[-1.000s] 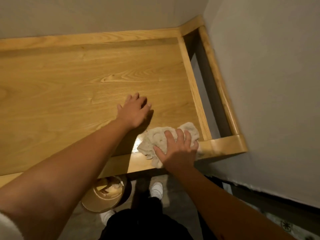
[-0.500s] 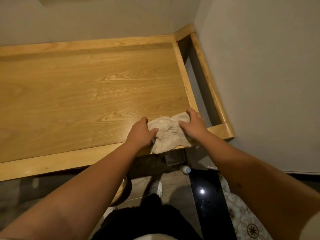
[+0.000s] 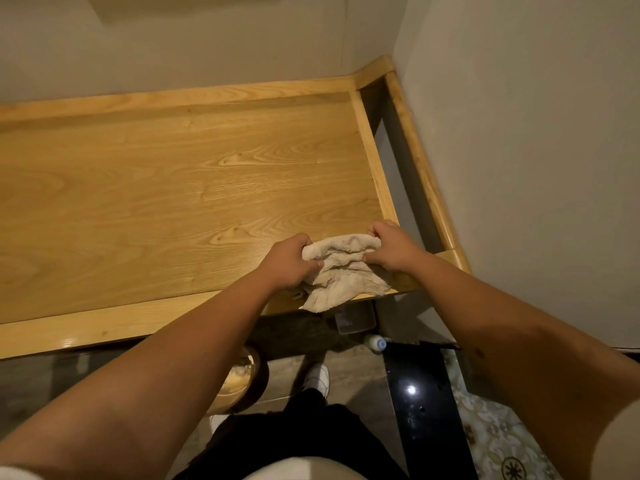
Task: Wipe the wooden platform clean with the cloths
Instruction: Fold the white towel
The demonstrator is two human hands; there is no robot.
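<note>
Both hands are clenched on one pale terry cloth (image 3: 341,268): the left hand (image 3: 289,259) bunches its left end, the right hand (image 3: 389,247) pinches its right end, and the fabric is gathered up between them, its lower corner draping over the front rail of the wooden platform (image 3: 180,188) at lower right of centre. A second ago the left palm lay flat on the bare wood while the right hand alone pressed the cloth down flat; half a second ago both hands had closed in on it. So the wiping stroke looks paused: the cloth is being regathered or refolded, probably to offer a fresh face before another pass.

The task speaks of cloths, but only this one shows. The platform's left end is cut off by the frame edge, and its far right side drops into a dark gap by the wall. Whether the wood is wet or dirty is hard to make out in the dim warm light. Under the front rail, a round container (image 3: 242,375), a small bottle (image 3: 375,342) and a clear box (image 3: 355,320) are partly hidden.
</note>
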